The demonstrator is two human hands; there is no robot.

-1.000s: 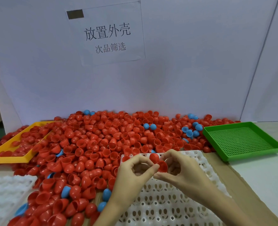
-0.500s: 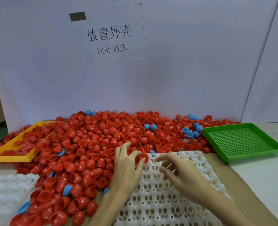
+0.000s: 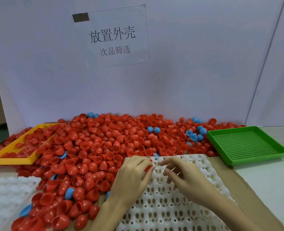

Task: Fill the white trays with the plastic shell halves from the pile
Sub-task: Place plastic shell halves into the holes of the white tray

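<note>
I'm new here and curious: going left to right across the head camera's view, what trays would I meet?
Yellow tray → left white tray → white tray under the hands → green tray.

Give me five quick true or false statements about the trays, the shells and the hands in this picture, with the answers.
1. The green tray holds red shells. False: it holds no shells.
2. The left hand holds a red shell. True.
3. The yellow tray has red shells in it. True.
4. Every shell in the pile is red. False: a few are blue.
5. The right hand rests on the green tray. False: it is over the white tray.
</note>
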